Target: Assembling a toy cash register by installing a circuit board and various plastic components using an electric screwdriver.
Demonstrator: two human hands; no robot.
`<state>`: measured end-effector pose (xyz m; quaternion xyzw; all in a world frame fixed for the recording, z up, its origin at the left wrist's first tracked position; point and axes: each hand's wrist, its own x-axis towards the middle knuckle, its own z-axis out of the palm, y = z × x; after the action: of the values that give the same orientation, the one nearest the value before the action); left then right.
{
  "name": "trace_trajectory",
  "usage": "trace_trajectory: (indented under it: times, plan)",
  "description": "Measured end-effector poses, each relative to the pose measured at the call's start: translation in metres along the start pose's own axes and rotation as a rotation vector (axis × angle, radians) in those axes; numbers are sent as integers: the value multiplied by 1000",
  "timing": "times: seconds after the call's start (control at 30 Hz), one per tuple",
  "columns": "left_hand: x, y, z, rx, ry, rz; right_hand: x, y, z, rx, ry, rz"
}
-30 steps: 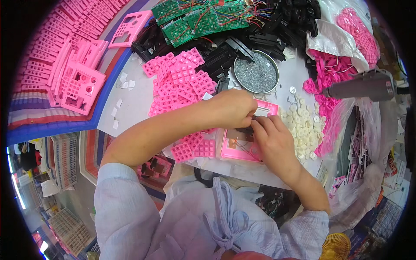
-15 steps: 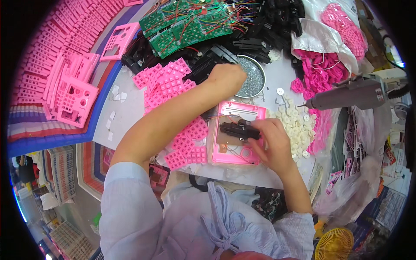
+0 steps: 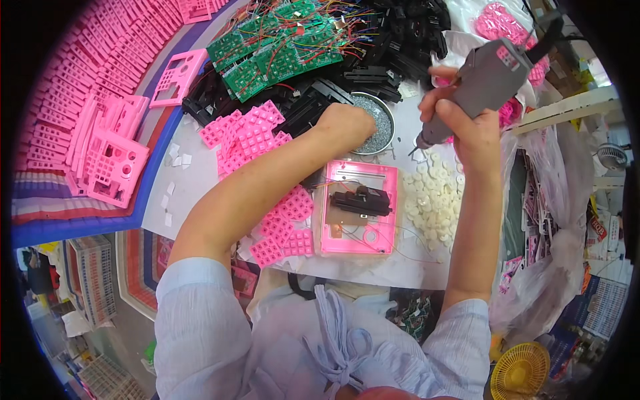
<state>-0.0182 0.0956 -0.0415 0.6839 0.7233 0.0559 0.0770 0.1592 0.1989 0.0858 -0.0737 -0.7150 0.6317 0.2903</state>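
With its fingers curled down, my left hand [image 3: 350, 127] is at the near left rim of a round metal dish [image 3: 392, 127] full of small screws [image 3: 379, 132]; its fingertips are hidden. My right hand [image 3: 467, 123] grips a grey electric screwdriver [image 3: 497, 70], whose bit points down and left above the table. Between my forearms lies an open pink plastic housing [image 3: 390, 233]. A black mechanism [image 3: 363, 202] sits inside it, with thin wires running out past the housing's right side.
Pink keypad pieces [image 3: 287, 220] are spread left of the housing, white round parts [image 3: 433, 200] right of it. Green circuit boards [image 3: 280, 53] with wires and black mechanisms [image 3: 320, 100] are heaped behind. Pink panels [image 3: 120, 157] are stacked at far left. Plastic bags [image 3: 553, 220] hang at right.
My right hand has left the black mechanism and taken hold of the screwdriver, which has swung up and left. The mechanism stays in the housing. My left hand remains at the dish.
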Motion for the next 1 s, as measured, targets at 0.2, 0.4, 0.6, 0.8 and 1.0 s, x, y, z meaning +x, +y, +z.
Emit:
trace_trajectory:
  times: [0.2,0.4,0.6,0.8,1.0]
  plan:
    - [-45,22,-18,-235,399,32,-52,15,27,91,124,-9]
    - [-139,79,-10,-816,320,11,-96,2,70,501,25,-208]
    - [-148,89,-11,-945,402,6,-105,-4,77,506,1,-174]
    - [-149,89,-17,-917,414,-4,-106,-3,80,524,13,-172]
    - [-149,86,-13,-790,474,23,-103,-4,83,487,0,-193]
